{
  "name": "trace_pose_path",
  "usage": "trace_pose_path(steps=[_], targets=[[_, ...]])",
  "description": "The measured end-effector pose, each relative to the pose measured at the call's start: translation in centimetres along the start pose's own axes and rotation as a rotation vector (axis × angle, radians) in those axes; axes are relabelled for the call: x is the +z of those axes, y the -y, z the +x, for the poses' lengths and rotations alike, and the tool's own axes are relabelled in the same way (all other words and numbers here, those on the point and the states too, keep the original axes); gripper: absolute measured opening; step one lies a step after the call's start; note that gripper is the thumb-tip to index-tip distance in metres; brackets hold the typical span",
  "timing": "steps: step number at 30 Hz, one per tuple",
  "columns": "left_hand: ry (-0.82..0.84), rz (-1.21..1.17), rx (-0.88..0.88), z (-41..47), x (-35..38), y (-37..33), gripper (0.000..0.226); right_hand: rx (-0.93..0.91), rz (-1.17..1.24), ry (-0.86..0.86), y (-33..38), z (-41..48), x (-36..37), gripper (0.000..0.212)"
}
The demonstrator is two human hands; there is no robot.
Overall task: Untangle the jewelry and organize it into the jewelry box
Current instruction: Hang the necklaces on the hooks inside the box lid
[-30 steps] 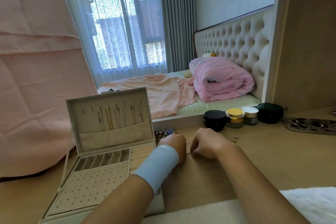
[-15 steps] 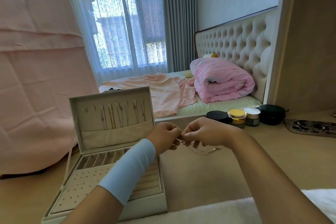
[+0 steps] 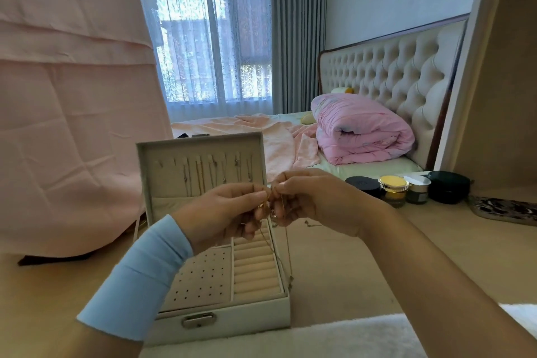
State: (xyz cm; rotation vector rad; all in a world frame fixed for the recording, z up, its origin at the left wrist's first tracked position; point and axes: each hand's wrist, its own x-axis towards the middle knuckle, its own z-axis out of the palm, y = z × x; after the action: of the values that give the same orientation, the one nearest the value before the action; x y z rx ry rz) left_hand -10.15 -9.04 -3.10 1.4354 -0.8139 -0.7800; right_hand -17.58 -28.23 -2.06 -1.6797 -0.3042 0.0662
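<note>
Both hands meet raised in the middle, left hand (image 3: 229,209) and right hand (image 3: 313,197) with fingertips pinched together.

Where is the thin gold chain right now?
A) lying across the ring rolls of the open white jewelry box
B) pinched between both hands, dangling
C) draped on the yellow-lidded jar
B: the left hand and right hand both pinch the thin gold chain, whose strands hang free by the open white jewelry box.
</note>
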Motion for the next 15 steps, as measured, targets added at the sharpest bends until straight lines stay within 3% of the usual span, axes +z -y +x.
trace_pose_path(steps=[7,10,15], targets=[[0.111,0.126,-0.014,-2.2,-3.0,-1.2,0.024,-0.038,0.115,0.036,-0.1,1.1,2.3,0.019],[0.027,0.236,0.011,-3.0,-4.1,-2.0,0.024,-0.025,0.170,0.032,0.5,1.6,3.3,0.011],[-0.139,0.196,0.137,-4.6,-6.1,-2.7,0.025,-0.008,0.146,0.005,1.5,3.4,4.9,0.018]])
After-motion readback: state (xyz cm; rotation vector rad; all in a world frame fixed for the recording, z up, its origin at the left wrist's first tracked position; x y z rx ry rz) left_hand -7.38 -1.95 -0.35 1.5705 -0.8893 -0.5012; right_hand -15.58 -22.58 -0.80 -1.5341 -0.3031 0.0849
